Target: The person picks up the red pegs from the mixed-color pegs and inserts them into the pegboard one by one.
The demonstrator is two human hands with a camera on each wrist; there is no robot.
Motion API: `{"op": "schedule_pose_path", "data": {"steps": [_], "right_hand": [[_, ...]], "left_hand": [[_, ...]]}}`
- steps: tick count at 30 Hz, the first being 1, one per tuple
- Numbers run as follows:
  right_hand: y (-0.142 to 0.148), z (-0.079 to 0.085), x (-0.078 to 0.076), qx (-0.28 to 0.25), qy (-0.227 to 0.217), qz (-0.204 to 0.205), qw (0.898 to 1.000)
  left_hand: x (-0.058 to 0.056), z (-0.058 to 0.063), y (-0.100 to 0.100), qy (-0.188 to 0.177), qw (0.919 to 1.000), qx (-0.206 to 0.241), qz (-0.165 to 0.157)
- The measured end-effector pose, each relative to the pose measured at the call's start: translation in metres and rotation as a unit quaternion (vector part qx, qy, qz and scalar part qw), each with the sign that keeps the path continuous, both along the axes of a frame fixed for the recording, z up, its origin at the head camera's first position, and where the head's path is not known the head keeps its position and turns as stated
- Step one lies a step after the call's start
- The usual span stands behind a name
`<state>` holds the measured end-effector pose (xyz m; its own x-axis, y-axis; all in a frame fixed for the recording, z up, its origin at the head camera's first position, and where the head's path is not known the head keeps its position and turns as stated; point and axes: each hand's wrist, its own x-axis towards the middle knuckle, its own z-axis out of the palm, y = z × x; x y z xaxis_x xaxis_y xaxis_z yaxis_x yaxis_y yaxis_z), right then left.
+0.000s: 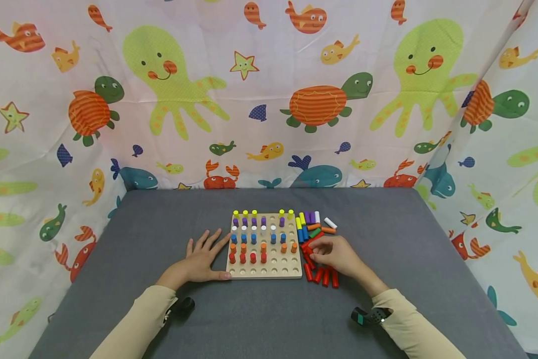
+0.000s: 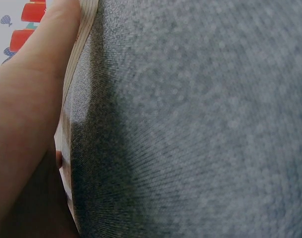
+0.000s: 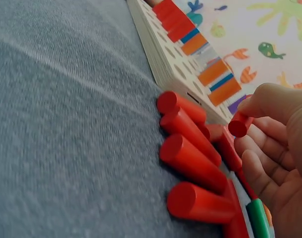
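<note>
A wooden pegboard [image 1: 269,273] lies on the grey table, with rows of yellow, purple, white, blue, orange and red pegs standing in it. My left hand [image 1: 200,263] rests with spread fingers along its left side, thumb at the near left corner. The left wrist view shows that thumb [image 2: 54,37] against the board's edge [image 2: 89,15]. To the right of the board, my right hand [image 1: 340,255] is over a pile of loose red pegs [image 1: 325,276]. In the right wrist view its thumb and index finger pinch a red peg [image 3: 239,124] above the others.
Beside the board's far right corner lie loose yellow and blue pegs [image 1: 299,229], a green peg [image 1: 314,233], orange pegs [image 1: 328,230], purple pegs [image 1: 310,217] and a white peg [image 1: 330,223]. A curtain [image 1: 269,45] printed with sea animals hangs behind the table.
</note>
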<state>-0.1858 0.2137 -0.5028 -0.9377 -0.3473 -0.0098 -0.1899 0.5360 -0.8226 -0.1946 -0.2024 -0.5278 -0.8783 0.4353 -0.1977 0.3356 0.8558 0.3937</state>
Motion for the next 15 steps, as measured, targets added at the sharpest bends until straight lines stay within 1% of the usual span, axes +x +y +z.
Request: {"op": "schedule_pose_path", "data": {"steps": [10, 15], "right_hand": [[-0.019, 0.0, 0.005, -0.034, 0.019, 0.0, 0.999], [-0.03, 0.001, 0.009, -0.049, 0.028, -0.001, 0.998]], "left_hand": [[-0.002, 0.003, 0.001, -0.015, 0.9998, -0.015, -0.005], [0.0, 0.006, 0.001, -0.012, 0.9998, -0.013, -0.008]]}}
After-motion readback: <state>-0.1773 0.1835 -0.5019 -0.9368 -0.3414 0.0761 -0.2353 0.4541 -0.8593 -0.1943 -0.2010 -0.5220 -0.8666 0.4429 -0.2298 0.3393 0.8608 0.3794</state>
